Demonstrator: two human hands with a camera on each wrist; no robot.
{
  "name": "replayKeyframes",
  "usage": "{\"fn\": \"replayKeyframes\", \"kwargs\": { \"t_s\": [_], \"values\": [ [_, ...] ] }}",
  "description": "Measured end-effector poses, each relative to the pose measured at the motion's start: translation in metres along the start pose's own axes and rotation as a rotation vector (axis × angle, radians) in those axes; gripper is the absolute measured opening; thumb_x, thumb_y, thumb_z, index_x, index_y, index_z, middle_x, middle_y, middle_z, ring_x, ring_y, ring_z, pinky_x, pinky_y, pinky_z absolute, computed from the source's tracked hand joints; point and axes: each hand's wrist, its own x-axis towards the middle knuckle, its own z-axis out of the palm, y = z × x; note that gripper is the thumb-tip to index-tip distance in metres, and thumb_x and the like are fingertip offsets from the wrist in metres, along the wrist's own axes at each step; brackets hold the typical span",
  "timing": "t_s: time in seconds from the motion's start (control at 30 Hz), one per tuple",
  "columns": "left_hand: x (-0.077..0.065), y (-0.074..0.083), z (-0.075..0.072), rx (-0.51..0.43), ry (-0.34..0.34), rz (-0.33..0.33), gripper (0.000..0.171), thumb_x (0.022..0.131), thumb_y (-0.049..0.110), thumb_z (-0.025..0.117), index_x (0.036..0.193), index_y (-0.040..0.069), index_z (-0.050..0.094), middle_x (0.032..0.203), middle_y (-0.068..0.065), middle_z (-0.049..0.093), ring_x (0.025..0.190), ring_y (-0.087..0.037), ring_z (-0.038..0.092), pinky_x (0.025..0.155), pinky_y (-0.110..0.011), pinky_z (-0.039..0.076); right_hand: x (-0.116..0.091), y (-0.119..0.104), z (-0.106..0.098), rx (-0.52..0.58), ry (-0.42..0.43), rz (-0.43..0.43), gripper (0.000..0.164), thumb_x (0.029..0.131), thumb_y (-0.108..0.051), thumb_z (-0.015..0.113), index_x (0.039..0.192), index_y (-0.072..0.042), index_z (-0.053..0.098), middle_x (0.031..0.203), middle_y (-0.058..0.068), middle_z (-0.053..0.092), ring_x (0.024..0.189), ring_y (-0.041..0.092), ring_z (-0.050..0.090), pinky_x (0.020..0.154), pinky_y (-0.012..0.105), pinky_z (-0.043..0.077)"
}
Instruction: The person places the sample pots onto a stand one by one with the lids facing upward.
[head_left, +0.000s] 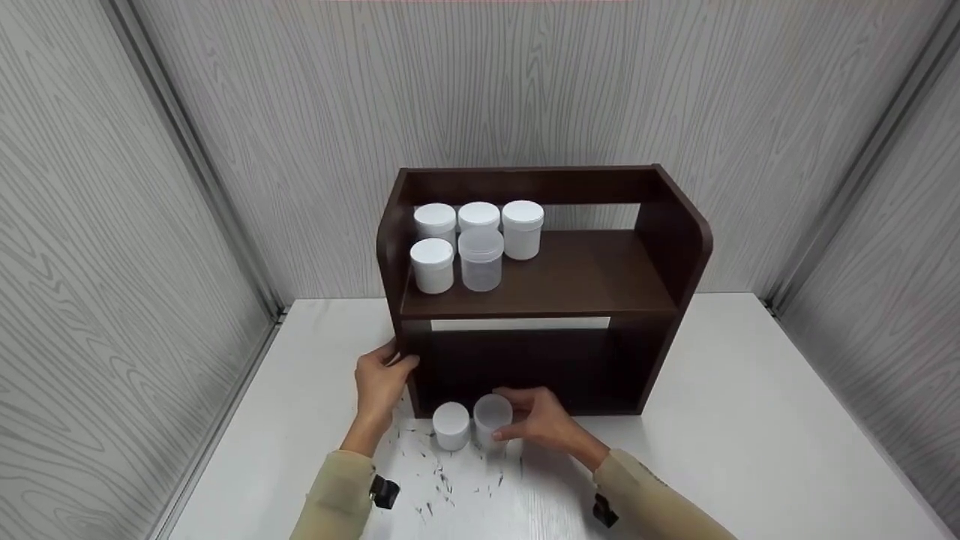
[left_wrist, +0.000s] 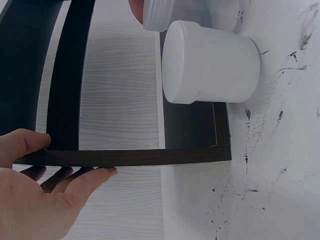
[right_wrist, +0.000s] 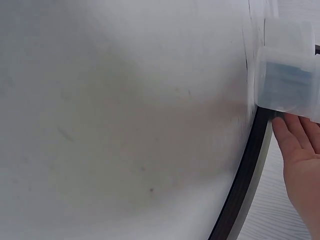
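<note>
A dark brown two-tier wooden shelf (head_left: pixel 555 296) stands on the white table. My left hand (head_left: pixel 381 382) grips its left side panel (left_wrist: pixel 125 158), thumb on the inner face and fingers on the outer one. At the shelf's front foot, my right hand (head_left: pixel 546 420) holds a translucent jar (head_left: pixel 493 421) between thumb and fingers. In the right wrist view that jar (right_wrist: pixel 287 85) looks see-through, with the fingers partly behind it. Just left of it stands a white lidded jar (head_left: pixel 451 427), upright on the table and touched by neither hand.
On the upper tier, toward the left, several white jars (head_left: pixel 523 231) stand in two rows with one translucent jar (head_left: pixel 481 261) in front. Dark scuff marks (head_left: pixel 442 480) streak the table (head_left: pixel 750 450). Grey wood-grain walls (head_left: pixel 525 90) enclose the back and sides.
</note>
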Motion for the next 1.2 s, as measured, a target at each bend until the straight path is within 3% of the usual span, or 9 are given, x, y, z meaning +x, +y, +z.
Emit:
{"fn": "replayKeyframes", "kwargs": {
  "t_s": [0.33, 0.67, 0.87, 1.07, 1.2],
  "values": [
    [0.001, -0.001, 0.001, 0.015, 0.010, 0.003, 0.053, 0.092, 0.003, 0.070, 0.141, -0.012, 0.058, 0.138, -0.029, 0.063, 0.120, -0.038, 0.068, 0.084, -0.025, 0.061, -0.009, -0.001, -0.005, -0.055, 0.017, 0.008, 0.075, 0.077, -0.012, 0.096, 0.143, 0.003, 0.062, 0.141, 0.019, 0.064, 0.120, 0.027, 0.068, 0.096, 0.034, 0.058],
    [0.000, 0.000, -0.001, 0.047, 0.007, 0.026, 0.050, 0.093, 0.006, 0.071, 0.138, -0.012, 0.061, 0.136, -0.027, 0.064, 0.125, -0.038, 0.064, 0.097, -0.037, 0.058, -0.023, -0.009, -0.016, -0.104, 0.004, -0.022, 0.073, 0.074, -0.013, 0.098, 0.138, 0.004, 0.066, 0.139, 0.019, 0.065, 0.128, 0.033, 0.063, 0.106, 0.043, 0.052],
    [0.000, 0.000, -0.001, 0.062, 0.013, 0.017, 0.050, 0.093, 0.007, 0.071, 0.138, -0.011, 0.061, 0.136, -0.027, 0.065, 0.126, -0.037, 0.064, 0.098, -0.039, 0.058, -0.035, -0.014, -0.022, -0.079, 0.001, -0.017, 0.073, 0.074, -0.011, 0.097, 0.138, 0.006, 0.065, 0.140, 0.021, 0.064, 0.129, 0.034, 0.062, 0.107, 0.045, 0.051],
    [0.000, 0.000, 0.000, 0.066, 0.011, 0.004, 0.049, 0.093, 0.007, 0.071, 0.138, -0.012, 0.061, 0.137, -0.028, 0.064, 0.128, -0.039, 0.063, 0.101, -0.042, 0.056, -0.046, -0.020, -0.028, -0.045, 0.010, 0.004, 0.074, 0.075, -0.010, 0.096, 0.139, 0.008, 0.064, 0.140, 0.020, 0.064, 0.131, 0.032, 0.061, 0.106, 0.035, 0.052],
    [0.000, 0.000, 0.000, 0.071, 0.013, 0.003, 0.049, 0.093, 0.007, 0.071, 0.138, -0.010, 0.062, 0.138, -0.027, 0.064, 0.129, -0.038, 0.061, 0.101, -0.041, 0.056, -0.053, -0.022, -0.032, -0.026, 0.013, 0.006, 0.073, 0.075, -0.008, 0.096, 0.138, 0.008, 0.064, 0.139, 0.021, 0.065, 0.131, 0.034, 0.061, 0.105, 0.038, 0.053]
  ]
}}
